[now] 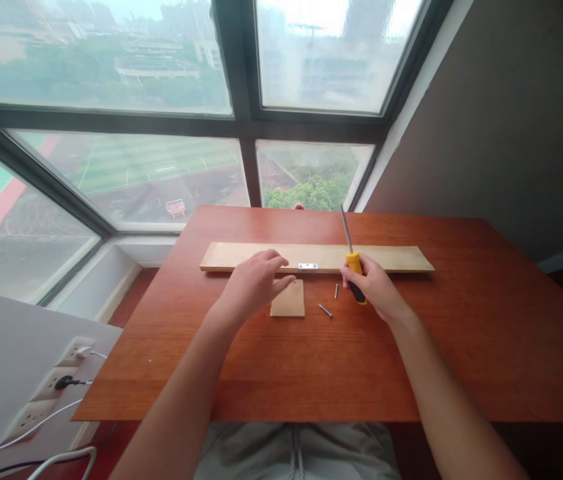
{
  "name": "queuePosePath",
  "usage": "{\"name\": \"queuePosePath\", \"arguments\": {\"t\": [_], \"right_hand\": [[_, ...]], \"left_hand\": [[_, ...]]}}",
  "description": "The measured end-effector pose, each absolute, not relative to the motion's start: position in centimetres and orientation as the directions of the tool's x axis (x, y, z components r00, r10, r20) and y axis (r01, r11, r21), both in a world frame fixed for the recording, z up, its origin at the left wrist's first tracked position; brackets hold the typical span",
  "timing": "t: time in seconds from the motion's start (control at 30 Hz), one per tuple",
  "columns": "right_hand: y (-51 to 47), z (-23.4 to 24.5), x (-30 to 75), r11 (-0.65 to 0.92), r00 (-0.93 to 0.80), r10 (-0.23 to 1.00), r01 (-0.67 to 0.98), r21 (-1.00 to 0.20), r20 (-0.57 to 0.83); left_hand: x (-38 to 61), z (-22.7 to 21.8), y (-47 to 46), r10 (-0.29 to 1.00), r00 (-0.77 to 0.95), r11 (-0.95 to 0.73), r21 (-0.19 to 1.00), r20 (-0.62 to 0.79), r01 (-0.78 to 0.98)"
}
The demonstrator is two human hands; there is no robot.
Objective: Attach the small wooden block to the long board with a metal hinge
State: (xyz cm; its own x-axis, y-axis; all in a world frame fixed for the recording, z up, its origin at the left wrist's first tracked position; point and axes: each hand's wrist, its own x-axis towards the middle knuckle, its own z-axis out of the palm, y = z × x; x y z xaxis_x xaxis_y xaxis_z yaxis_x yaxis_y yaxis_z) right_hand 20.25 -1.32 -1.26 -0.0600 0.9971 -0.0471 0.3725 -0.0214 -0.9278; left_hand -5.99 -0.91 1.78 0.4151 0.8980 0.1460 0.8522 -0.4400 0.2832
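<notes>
Right hand point(374, 287) closed in a fist round the yellow-and-black-handled screwdriver point(352, 259). The thin steel shaft points up and away, its tip clear of everything, which looks like a carrying grip rather than a driving one. The tool hangs just over the near edge of the long pale wooden plank point(391, 259), which lies crosswise on the table. Left hand point(254, 283) loosely open, fingers curved, gripping nothing. The fingertips rest on the plank's near edge, seemingly to steady it, and the thumb reaches down toward the small square pale wood offcut point(290, 303) lying flat just in front. A small silver metal hinge point(308, 267) sits on the plank's near edge between the two hands, above the offcut. Two dark steel screws point(336, 290) point(325, 310) lie loose on the reddish-brown wooden table point(281, 367), close to the right hand and within easy reach. No tin or tray is visible; the fasteners rest straight on the tabletop. Beyond are a large dark-framed window point(151, 177) and, low on the left, a white wall socket strip point(56, 383) with cables plugged in.
</notes>
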Motion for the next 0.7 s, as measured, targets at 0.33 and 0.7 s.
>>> {"name": "queuePosePath", "arguments": {"t": [0.33, 0.7], "right_hand": [[-1.8, -2.6, 19.1, -0.006, -0.019, 0.998, 0.910, -0.415, -0.056], [-2.3, -2.6, 18.0, 0.027, -0.062, 0.991, 0.961, -0.275, -0.120]], "left_hand": [[-6.9, -1.4, -3.5, 0.906, 0.412, -0.424, 0.222, 0.101, 0.878], [-6.9, -2.2, -3.9, 0.933, 0.352, -0.359, 0.255, 0.072, 0.898]]}}
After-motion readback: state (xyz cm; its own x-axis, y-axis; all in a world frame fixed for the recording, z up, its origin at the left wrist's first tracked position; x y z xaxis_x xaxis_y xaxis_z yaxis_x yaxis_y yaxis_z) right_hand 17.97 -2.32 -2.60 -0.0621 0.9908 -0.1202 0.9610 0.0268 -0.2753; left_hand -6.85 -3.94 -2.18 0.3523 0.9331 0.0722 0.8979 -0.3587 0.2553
